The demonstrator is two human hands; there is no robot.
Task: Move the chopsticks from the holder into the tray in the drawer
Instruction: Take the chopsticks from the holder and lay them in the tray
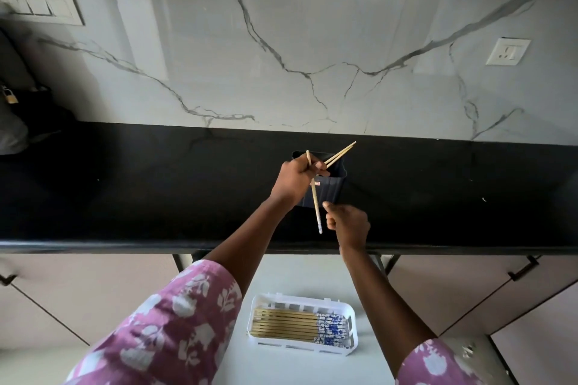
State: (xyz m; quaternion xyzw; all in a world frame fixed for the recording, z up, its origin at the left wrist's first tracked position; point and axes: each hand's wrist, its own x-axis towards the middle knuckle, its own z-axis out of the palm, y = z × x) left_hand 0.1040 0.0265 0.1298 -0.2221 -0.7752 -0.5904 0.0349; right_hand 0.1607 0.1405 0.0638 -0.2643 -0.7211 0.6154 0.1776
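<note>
A glossy black stone countertop (125, 191) is running across the whole view, backed by a white marble wall (281, 25) with grey veins. On that wall a white switch plate (40, 6) is sitting far to the left and a white power socket (507, 51) to the right. A dark bag (18, 109) with a small brass padlock (9, 96) is resting at the counter's left end. Pale cabinet fronts (78, 278) with a dark bar handle (524, 269) are lining the space under the counter.

A dark ribbed plastic holder (330, 187) is standing upright near the middle of the counter. The left hand (295, 180) is hovering just over its left rim, fingers curling tightly round three pale bamboo chopsticks (316, 200). Two of them are fanning up and to the right above the holder's mouth; the third is hanging down in front of the holder, its blue-and-white patterned end pointing toward the counter's front edge. The right hand (348, 225) is waiting just beside that lower end, fingers curling into the palm and thumb sticking up, with nothing showing inside it and a thin gap separating it from the stick.

Below the counter edge a white-lined open drawer (297, 272) is showing between the forearms. A white slotted plastic tray (259, 306) is lying in it, well apart from both hands, carrying a flat row of bamboo chopsticks (287, 323) side by side, patterned ends all pointing right. Pink sleeves with white flowers (175, 322) are covering the upper arms.
</note>
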